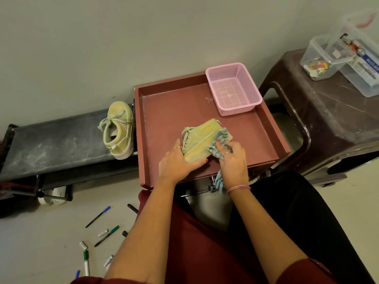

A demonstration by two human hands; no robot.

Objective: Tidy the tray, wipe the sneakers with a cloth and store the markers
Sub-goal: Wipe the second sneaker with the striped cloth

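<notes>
Maroon tray (164, 111) up front: left hand (178, 160) grips one sneaker (200, 140), right hand (232, 160) clutches the cloth (220, 138) against it; second sneaker (118, 130) left.

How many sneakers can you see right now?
2: one sneaker lies in the tray, held by the left hand; the other sneaker lies on the dark bench.
</notes>
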